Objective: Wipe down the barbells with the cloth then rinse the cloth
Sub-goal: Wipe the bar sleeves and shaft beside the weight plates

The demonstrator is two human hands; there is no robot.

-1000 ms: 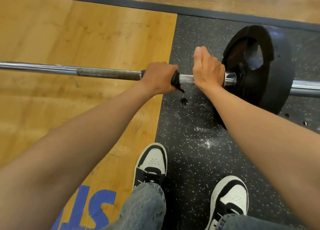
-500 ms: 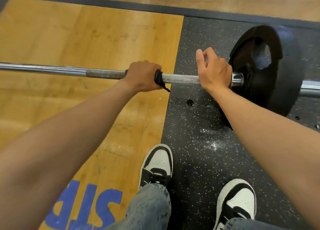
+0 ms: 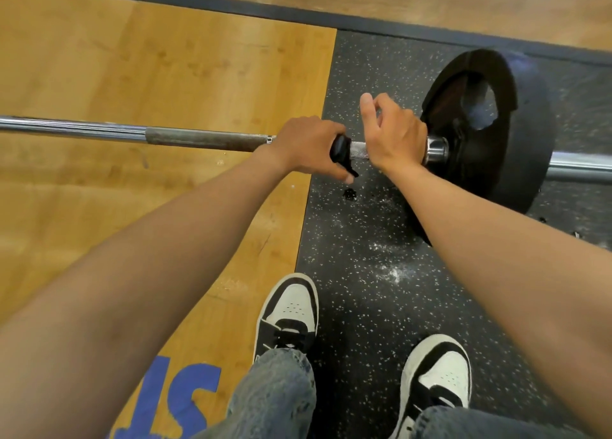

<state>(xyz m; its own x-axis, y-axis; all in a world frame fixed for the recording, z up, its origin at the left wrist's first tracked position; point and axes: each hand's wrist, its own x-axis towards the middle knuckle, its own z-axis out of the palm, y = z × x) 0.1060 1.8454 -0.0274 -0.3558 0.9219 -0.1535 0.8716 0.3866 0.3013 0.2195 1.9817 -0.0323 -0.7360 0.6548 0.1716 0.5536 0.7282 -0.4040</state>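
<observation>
Wooden floor (image 3: pixel 139 74) is meeting speckled rubber mat (image 3: pixel 364 289) at three o'clock; weight plate (image 3: pixel 516 160) and both shoes (image 3: pixel 291 309) are resting there.

The scene is bright and evenly lit, with warm colour on the wooden floor (image 3: pixel 132 74). The light seems to come from above, since the shadows are soft and short. A weak shadow lies under the weight plate (image 3: pixel 490 134) on the speckled rubber mat (image 3: pixel 364 289). The chrome bar (image 3: pixel 73 129) shows long white reflections along its length, and the sleeve (image 3: pixel 579 170) on the right also shines. The wide lens bends the picture: the dark floor border (image 3: pixel 231 6) at the top curves, and both forearms look very large near the bottom corners. The top edge and the far right are slightly smeared. The middle is sharp.
</observation>
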